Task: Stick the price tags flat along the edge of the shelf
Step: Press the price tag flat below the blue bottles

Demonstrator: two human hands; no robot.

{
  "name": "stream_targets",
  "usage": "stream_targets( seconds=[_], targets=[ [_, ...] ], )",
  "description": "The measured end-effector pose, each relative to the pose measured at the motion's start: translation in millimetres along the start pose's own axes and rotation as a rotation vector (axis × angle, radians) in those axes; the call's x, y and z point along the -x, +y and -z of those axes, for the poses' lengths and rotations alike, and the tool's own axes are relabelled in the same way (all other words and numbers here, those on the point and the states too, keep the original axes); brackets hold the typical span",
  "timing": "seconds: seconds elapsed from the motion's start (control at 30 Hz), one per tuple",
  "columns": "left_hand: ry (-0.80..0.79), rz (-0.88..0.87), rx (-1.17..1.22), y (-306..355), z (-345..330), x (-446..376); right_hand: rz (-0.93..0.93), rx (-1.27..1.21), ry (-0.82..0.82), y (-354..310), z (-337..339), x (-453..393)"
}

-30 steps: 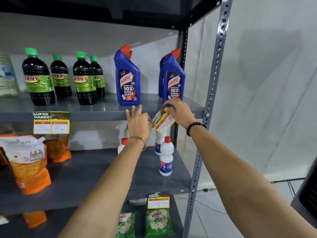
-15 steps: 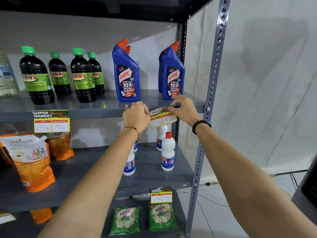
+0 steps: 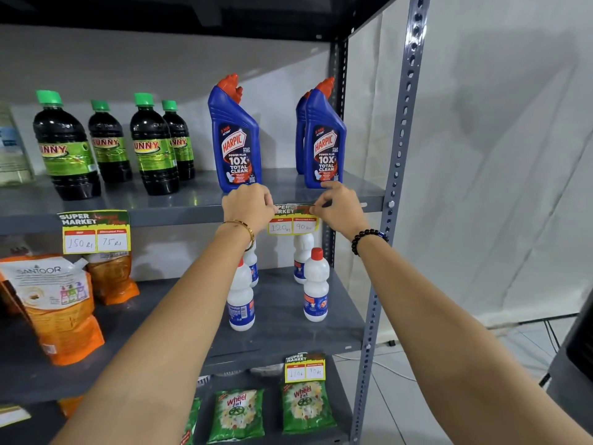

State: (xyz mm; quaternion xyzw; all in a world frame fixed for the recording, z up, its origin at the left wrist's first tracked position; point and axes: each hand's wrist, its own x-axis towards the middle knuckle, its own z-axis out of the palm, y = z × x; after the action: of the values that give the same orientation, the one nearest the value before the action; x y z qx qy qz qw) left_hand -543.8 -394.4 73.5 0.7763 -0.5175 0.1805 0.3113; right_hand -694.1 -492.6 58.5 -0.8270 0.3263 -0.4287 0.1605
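A yellow, green and red price tag (image 3: 293, 221) reading 120 and 90 lies level against the front edge of the grey upper shelf (image 3: 179, 213), below the blue Harpic bottles (image 3: 236, 139). My left hand (image 3: 248, 205) grips its left end and covers that corner. My right hand (image 3: 340, 208) pinches its upper right corner against the shelf edge. Another price tag (image 3: 95, 232) hangs on the same edge to the left. A third price tag (image 3: 305, 367) hangs on the lower shelf edge.
Dark bottles with green caps (image 3: 154, 146) stand at the left of the upper shelf. White bottles with red caps (image 3: 316, 287) and orange pouches (image 3: 54, 303) sit on the middle shelf, green Wheel packets (image 3: 305, 407) at the bottom. The perforated grey upright (image 3: 394, 175) stands close right of my right hand.
The tag went from tilted in my right hand to level against the shelf edge. Both hands rose and now hold its two ends there.
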Motion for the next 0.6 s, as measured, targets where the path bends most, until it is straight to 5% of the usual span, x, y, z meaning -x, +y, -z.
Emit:
stream_targets(
  seconds=[0.6],
  targets=[
    [0.028, 0.030, -0.049, 3, -9, -1, -0.042, 0.100, 0.064, -11, -13, -4]
  ],
)
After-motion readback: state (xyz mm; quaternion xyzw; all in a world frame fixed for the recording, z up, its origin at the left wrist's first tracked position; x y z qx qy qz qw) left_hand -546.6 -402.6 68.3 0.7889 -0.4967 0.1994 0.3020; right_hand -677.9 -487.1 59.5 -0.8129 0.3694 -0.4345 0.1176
